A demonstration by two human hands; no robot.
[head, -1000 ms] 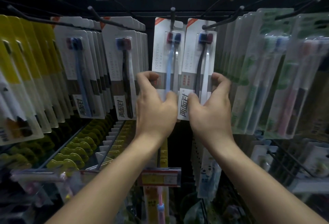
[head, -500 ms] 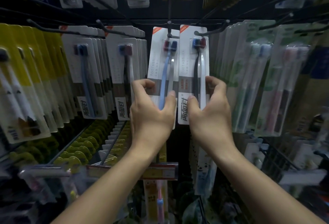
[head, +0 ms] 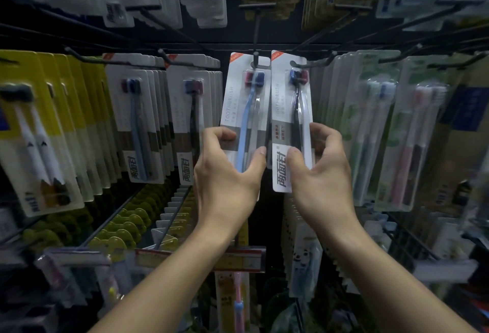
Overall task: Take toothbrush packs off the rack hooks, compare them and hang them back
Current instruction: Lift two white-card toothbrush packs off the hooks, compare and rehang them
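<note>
Two white toothbrush packs are held up side by side in front of the rack, their inner edges touching or slightly overlapping. The left pack [head: 244, 110] carries a light blue brush, and the word TOOTHBRUSH runs vertically along its left margin; the right pack [head: 289, 121] carries a dark brush, has the same word beside the handle, and shows large grey Chinese characters on its lower white panel. Both have a small orange-red corner flash at the top left. The left hand [head: 227, 176] grips the lower part of the left pack, fingers curled over its left edge and thumb pressed on the front. The right hand [head: 321, 174] holds the right pack likewise, thumb on the front near the printed characters and fingers wrapped round the right edge. A hook [head: 255, 59] sits at the top hole of the left pack; whether it passes through cannot be told. To the left hang rows of matching white packs [head: 137, 121] and yellow packs [head: 53, 126]; to the right, green-tinted packs [head: 370, 126].
</note>
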